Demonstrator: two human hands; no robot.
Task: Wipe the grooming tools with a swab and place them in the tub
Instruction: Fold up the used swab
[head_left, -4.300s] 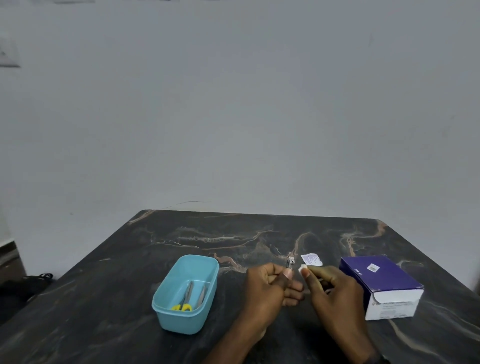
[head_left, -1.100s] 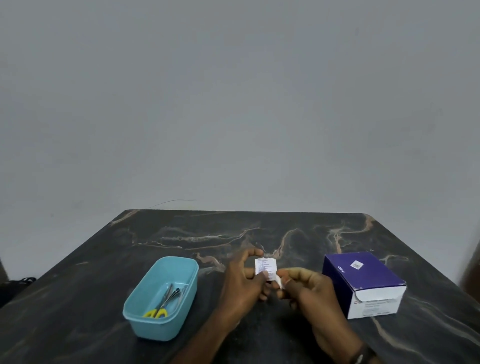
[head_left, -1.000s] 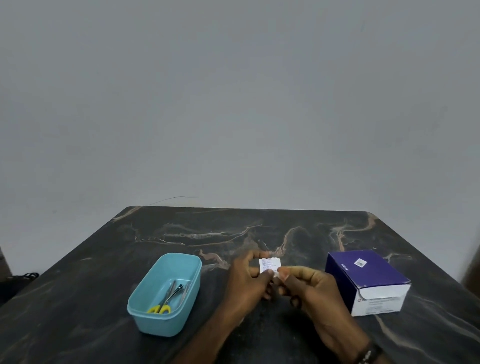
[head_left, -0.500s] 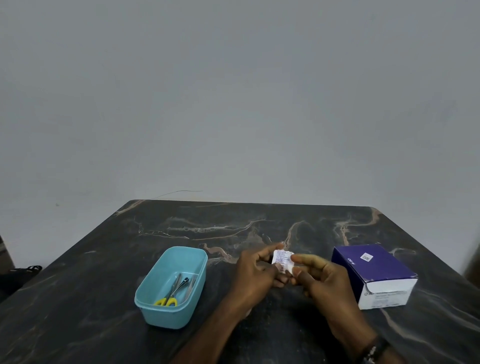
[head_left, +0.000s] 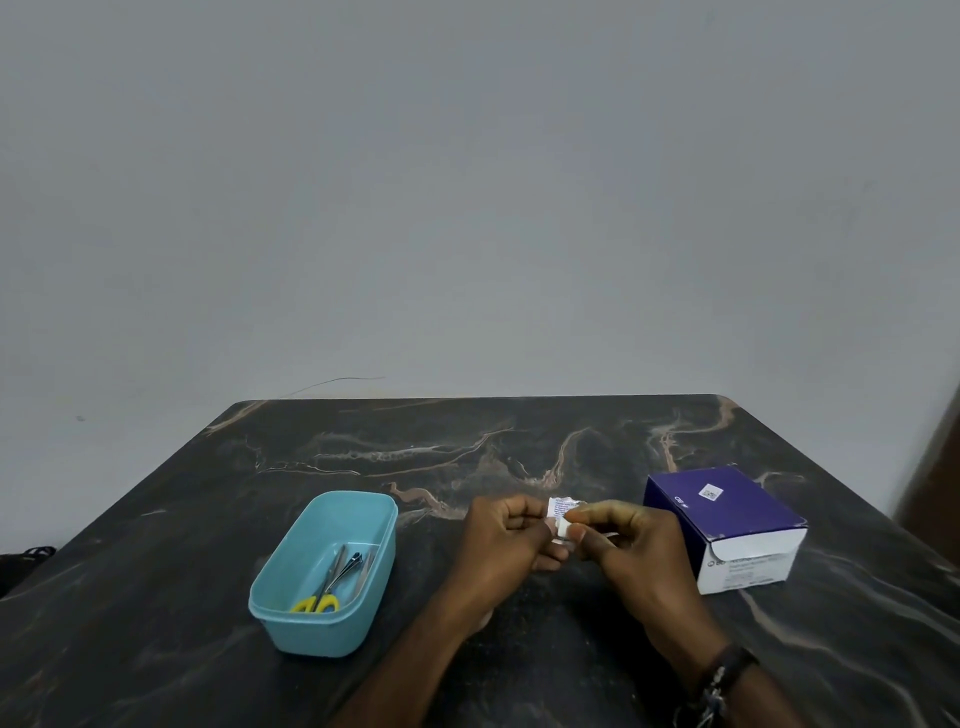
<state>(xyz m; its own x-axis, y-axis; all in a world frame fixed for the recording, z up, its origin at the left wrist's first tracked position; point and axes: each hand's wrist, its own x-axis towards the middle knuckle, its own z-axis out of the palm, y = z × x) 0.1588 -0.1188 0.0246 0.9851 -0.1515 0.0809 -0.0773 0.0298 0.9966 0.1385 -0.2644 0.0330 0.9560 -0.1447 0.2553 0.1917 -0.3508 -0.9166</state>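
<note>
A light blue tub (head_left: 291, 613) stands left of my hands on the dark marble table (head_left: 156, 597). Inside it lie yellow-handled scissors (head_left: 323, 592), a nail clipper (head_left: 349, 564) and another slim metal tool. My left hand (head_left: 506, 535) and my right hand (head_left: 631, 545) meet in front of me, both pinching a small white swab sachet (head_left: 560, 515) with printed text. A white bit of swab shows between the fingertips just below the sachet.
A purple and white swab box (head_left: 727, 525) sits just right of my right hand. A grey wall rises behind the table's far edge. A dark bracelet (head_left: 719, 680) is on my right wrist.
4.3 s ago my left hand held a nail clipper and the sachet lay on the table; now the clipper lies in the tub and both hands hold the sachet.
</note>
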